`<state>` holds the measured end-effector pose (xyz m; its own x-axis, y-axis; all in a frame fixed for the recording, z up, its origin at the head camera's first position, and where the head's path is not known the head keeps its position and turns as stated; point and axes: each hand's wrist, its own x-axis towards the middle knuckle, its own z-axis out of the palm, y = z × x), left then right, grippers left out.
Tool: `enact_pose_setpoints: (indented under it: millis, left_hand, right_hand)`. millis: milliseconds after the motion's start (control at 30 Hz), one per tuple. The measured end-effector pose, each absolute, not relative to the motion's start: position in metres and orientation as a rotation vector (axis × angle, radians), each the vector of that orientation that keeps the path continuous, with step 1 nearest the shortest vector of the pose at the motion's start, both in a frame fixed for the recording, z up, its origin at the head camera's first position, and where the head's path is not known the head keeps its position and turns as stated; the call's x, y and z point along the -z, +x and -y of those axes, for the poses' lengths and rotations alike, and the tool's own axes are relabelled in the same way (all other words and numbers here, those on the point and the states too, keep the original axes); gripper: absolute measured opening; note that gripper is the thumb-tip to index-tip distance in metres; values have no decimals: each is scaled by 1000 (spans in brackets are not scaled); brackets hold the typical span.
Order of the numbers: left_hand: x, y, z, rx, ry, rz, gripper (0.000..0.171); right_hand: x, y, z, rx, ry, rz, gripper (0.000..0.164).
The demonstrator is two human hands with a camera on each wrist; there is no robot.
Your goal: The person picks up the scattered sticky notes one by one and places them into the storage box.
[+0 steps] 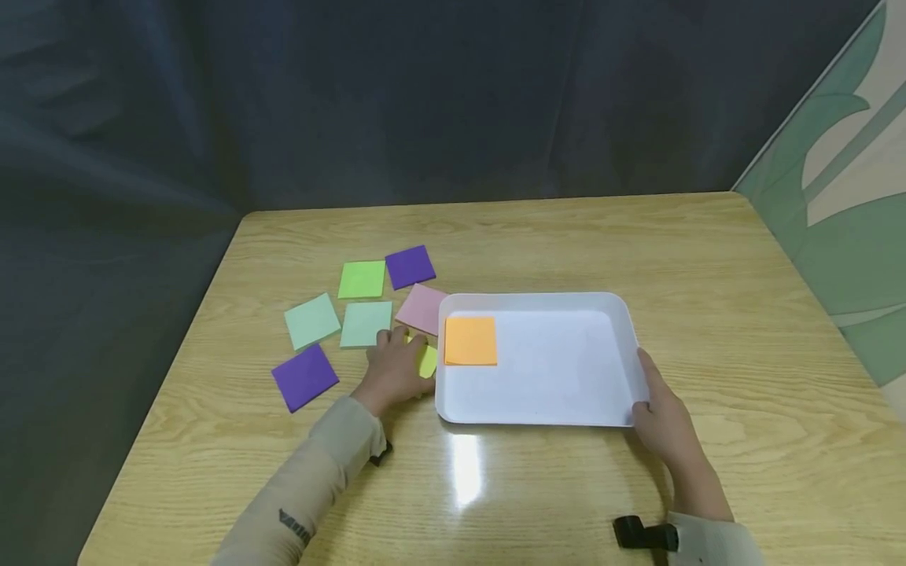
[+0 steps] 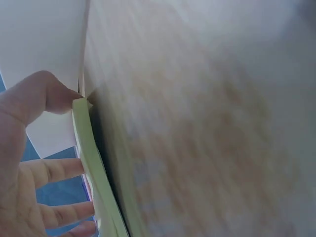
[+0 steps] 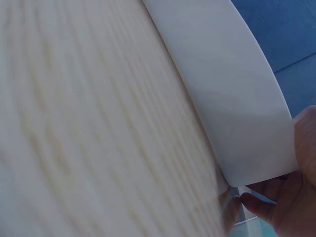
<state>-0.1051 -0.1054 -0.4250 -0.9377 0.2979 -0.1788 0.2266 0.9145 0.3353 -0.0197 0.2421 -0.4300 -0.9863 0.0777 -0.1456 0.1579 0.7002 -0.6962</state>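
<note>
My left hand (image 1: 396,371) grips a yellow sticky note pad (image 1: 428,362) just beside the left side of a white tray (image 1: 559,385). In the left wrist view the thumb is at one end of the yellow pad (image 2: 91,148), with the other fingers along its side. My right hand (image 1: 667,424) holds the tray at its right side near the front corner, thumb over the rim; in the right wrist view fingers reach around the tray's end wall (image 3: 261,158). An orange sticky note pad (image 1: 470,341) lies inside the tray at its left.
Left of the tray lie a pink pad (image 1: 421,308), purple pads (image 1: 410,267) (image 1: 305,377), a green pad (image 1: 362,280) and mint pads (image 1: 312,321) (image 1: 366,323). The pink one reaches the tray's left edge. A dark curtain (image 1: 453,102) hangs behind the wooden table (image 1: 552,487).
</note>
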Motion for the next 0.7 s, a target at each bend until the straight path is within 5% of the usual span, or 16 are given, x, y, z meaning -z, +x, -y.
enact_pose_setpoints:
  millis: [700]
  left_hand:
    - [423,-103,100,-449,342,-2828,69]
  right_hand:
    - [431,-22,-243,1141,204,-2813,72]
